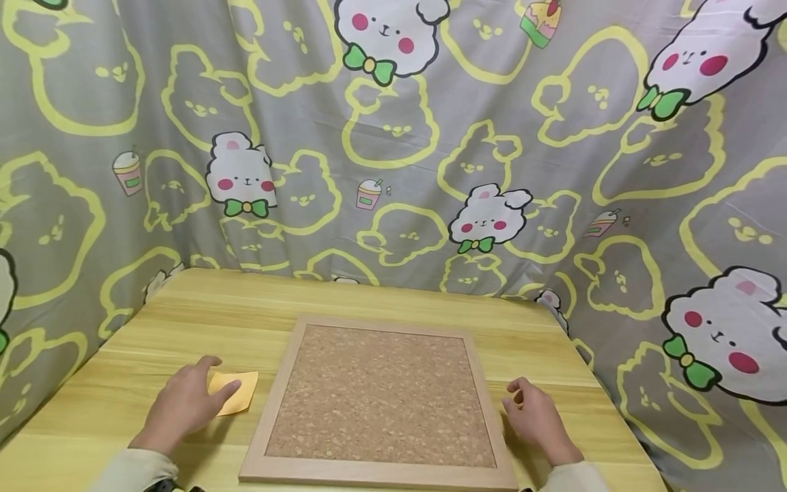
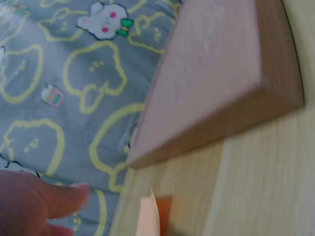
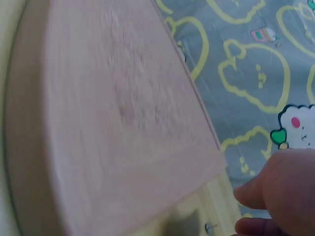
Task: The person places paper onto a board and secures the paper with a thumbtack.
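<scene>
A cork board point(image 1: 384, 396) in a light wooden frame lies flat on the table. To its left is an orange sticky note pad point(image 1: 240, 391), its paper partly curled up in the left wrist view. My left hand point(image 1: 187, 400) hovers at the pad with thumb and forefinger spread apart, overlapping it in the head view. On the other side, my right hand point(image 1: 536, 417) is just beyond the frame's right edge, fingers loosely bent and holding nothing. A small pin-like thing point(image 3: 210, 227) lies on the table near the right fingers in the right wrist view.
The pale wooden table point(image 1: 221, 307) extends behind and beside the board. A grey curtain point(image 1: 393, 178) with yellow outlines and white cartoon animals hangs around its back and sides.
</scene>
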A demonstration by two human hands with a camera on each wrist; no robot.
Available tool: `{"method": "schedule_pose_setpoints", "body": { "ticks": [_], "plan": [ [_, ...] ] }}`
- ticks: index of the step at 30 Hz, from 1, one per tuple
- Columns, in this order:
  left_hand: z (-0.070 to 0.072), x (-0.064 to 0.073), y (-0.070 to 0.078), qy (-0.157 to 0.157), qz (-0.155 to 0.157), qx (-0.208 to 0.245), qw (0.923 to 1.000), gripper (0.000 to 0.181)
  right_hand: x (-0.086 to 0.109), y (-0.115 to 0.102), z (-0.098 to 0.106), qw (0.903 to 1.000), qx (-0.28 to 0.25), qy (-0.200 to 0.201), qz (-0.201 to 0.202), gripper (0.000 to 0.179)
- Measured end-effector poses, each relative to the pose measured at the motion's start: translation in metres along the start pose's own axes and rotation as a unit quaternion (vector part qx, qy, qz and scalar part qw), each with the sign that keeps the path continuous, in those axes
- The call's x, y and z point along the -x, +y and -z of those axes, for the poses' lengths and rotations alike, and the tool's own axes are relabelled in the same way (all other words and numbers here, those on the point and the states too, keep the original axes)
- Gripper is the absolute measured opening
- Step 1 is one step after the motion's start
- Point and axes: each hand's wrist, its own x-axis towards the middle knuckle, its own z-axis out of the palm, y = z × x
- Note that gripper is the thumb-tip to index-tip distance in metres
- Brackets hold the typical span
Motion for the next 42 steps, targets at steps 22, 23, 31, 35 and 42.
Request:
{"method": "schedule_pose_setpoints", "body": {
  "ticks": [22,23,31,35,42],
  "plan": [
    [-0.018,-0.016,-0.031,-0.066,-0.016,-0.041,0.9969,0.069,-0.011,0.018,-0.007,0.9988,0.047,-0.010,0.012,0.011],
    [-0.019,-0.016,-0.031,-0.062,-0.019,-0.042,0.9970,0.068,-0.011,0.019,-0.007,0.9986,0.051,-0.006,0.015,0.013],
    [-0.021,-0.014,-0.031,-0.046,-0.026,-0.036,0.9980,0.066,-0.009,0.020,-0.011,0.9981,0.054,0.001,0.030,0.020],
    [-0.022,-0.017,-0.029,-0.030,-0.026,-0.017,0.9991,0.062,-0.008,0.019,-0.008,0.9977,0.059,0.012,0.031,0.020],
    [-0.019,-0.020,-0.027,0.003,-0.019,0.005,0.9998,0.046,-0.009,0.019,-0.005,0.9982,0.055,0.011,0.020,0.018]
  ]
}}
